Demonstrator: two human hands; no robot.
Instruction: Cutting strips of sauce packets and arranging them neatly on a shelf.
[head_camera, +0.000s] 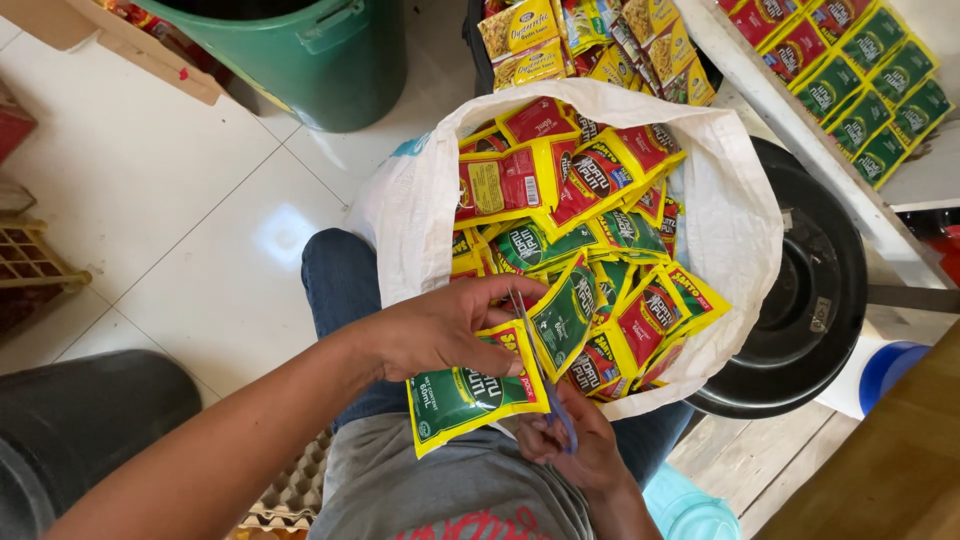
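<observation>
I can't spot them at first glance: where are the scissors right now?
The scissors are low in the centre of the head view, in the right hand, blades between green sachets just below the white sack.

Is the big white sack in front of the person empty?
No, the white sack is filled with red, green and yellow sachets, and the left hand holds a green one at its mouth.

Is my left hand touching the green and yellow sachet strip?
Touching. The head view shows the left hand gripping the green and yellow sachet strip, with the fingers curled over its top edge and no gap between them.
</observation>
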